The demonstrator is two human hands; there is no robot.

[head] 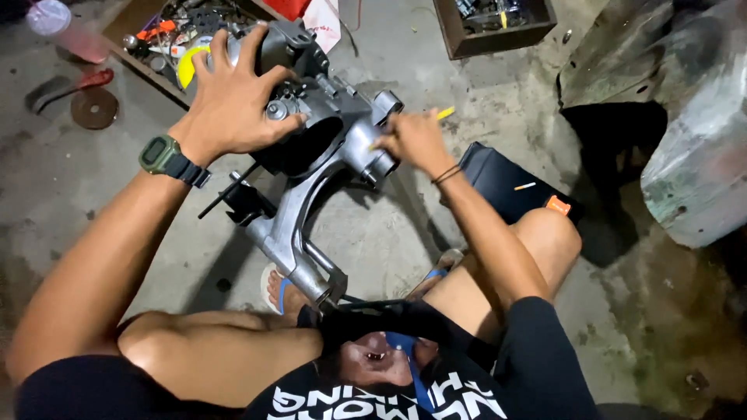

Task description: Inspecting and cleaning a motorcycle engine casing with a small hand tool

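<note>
- Knees and black shorts fill the bottom of the view; person squats on the concrete floor in blue-strapped sandals.
- Grey metal engine casing with long swingarm lies on the floor between the feet, running diagonally up towards a tool tray.
- Left hand, green watch on the wrist, spread open and pressed flat over the round housing end, bracing it.
- Right hand closed around a yellow-handled tool, tip at the mounting boss on the casing's right side; tip contact is blurred, cannot tell exactly.
- Black case lies just beside the right knee.
- Judgement: step in hand is working a fitting at that boss. Next move likely calls for steady downward bracing and keeping the tool square.
</note>
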